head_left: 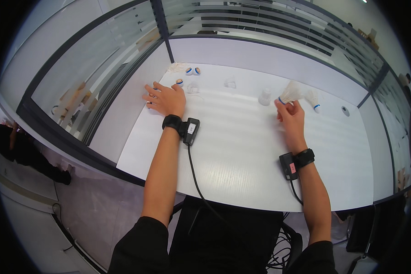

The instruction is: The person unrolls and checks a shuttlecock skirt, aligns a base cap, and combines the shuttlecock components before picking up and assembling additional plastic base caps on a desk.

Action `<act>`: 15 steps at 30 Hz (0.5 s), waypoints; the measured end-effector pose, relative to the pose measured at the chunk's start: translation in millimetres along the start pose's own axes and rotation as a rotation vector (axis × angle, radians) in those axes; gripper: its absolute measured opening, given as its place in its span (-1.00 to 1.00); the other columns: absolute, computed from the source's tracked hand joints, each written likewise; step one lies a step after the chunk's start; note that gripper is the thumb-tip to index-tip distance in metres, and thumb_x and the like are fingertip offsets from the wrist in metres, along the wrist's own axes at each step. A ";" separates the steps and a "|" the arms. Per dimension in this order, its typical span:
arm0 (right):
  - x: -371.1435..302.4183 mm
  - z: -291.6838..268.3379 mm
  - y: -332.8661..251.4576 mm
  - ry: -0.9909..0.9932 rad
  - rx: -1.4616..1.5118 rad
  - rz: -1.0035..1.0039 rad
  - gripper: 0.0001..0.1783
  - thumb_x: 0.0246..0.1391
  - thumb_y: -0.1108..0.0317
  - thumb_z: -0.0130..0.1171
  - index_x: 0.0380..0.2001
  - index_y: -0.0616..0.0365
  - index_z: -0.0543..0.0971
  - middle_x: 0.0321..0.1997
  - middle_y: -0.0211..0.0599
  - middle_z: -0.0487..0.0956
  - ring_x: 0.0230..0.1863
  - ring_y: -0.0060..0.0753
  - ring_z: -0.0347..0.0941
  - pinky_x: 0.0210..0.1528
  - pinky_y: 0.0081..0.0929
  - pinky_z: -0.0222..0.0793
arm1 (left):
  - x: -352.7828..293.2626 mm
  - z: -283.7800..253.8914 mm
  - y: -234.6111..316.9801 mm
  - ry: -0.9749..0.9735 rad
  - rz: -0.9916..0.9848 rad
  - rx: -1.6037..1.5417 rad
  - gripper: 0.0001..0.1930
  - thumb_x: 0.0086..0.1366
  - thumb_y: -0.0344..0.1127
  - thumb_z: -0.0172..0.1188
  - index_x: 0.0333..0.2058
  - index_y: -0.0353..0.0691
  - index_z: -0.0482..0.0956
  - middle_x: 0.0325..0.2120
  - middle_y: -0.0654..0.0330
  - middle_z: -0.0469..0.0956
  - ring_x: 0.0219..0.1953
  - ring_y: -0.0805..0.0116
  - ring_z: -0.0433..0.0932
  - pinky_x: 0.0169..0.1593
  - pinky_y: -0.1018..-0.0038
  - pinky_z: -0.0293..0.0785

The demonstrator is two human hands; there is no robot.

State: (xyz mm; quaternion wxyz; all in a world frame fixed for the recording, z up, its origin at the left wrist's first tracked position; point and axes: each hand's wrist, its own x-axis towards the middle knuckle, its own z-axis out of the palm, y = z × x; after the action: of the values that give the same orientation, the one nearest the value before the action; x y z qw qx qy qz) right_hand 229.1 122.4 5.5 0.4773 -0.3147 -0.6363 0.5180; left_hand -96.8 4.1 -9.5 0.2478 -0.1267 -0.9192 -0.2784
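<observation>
desk [233, 164]: glossy wood-grain | shuttlecock [291, 93]: feathery | pane [100, 68]: glass | sleeve [141, 246]: matt cloth

A shuttlecock [289, 92] is gripped by the right hand [293, 118].
The left hand [168, 100] is spread beside a shuttlecock base [179, 82]; another shuttlecock [314, 99] is seen on the table [233, 155].

We count two feathered shuttlecocks [313, 99], three blue-banded caps [197, 71] clear of the fingers (any by the left hand [166, 99] are too hidden for us to number), three pale, see-through pieces [230, 83] and one heap of pale strands [176, 67]. With the right hand [293, 114], we make it two hands, two wristbands [304, 157], two black boxes [192, 131], one desk [242, 160] and one round desk hole [345, 111].
</observation>
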 end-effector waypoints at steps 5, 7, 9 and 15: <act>22.3 -36.8 -1.3 0.383 -0.303 -0.301 -0.63 0.13 0.15 0.41 -0.21 0.24 0.59 -0.40 -0.49 0.51 -0.37 -0.61 0.37 -0.31 -0.56 0.29 | 4.8 7.4 -11.2 0.027 0.016 0.005 -0.33 0.31 -0.01 0.06 0.24 -0.38 0.33 0.35 -0.06 0.17 0.28 -0.21 0.13 0.25 -0.08 0.06; 34.4 -73.6 22.2 0.565 -0.449 -0.348 -0.57 0.10 0.12 0.42 -0.19 0.28 0.60 -0.28 -0.39 0.51 -0.26 -0.49 0.38 -0.19 -0.46 0.34 | 4.8 3.3 -8.4 -0.021 0.005 0.012 -0.36 0.33 0.00 0.02 0.24 -0.33 0.35 0.29 -0.02 0.25 0.27 -0.17 0.16 0.22 -0.06 0.10; 35.1 -100.0 36.5 0.629 -0.519 -0.299 -0.50 0.06 0.05 0.43 -0.18 0.30 0.61 -0.11 -0.28 0.53 -0.10 -0.32 0.40 -0.04 -0.33 0.35 | 3.5 5.2 -6.1 -0.010 -0.009 -0.008 -0.39 0.34 0.00 0.01 0.24 -0.26 0.38 0.26 0.02 0.31 0.26 -0.12 0.17 0.20 -0.04 0.13; 30.7 -116.2 51.9 0.393 -0.798 -0.173 -0.43 0.01 -0.07 0.41 -0.13 0.22 0.66 -0.04 -0.08 0.58 0.10 -0.06 0.44 0.14 -0.17 0.34 | 4.1 12.8 -9.2 -0.099 0.058 0.016 -0.43 0.35 0.04 0.00 0.24 -0.12 0.43 0.25 0.08 0.35 0.29 -0.05 0.20 0.21 -0.07 0.14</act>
State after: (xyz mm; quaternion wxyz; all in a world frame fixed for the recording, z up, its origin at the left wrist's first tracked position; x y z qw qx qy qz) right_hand 322.1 205.4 -34.8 0.4718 -0.5120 -0.7076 0.1208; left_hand -108.6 4.4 -20.7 0.2109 -0.1651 -0.9285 -0.2571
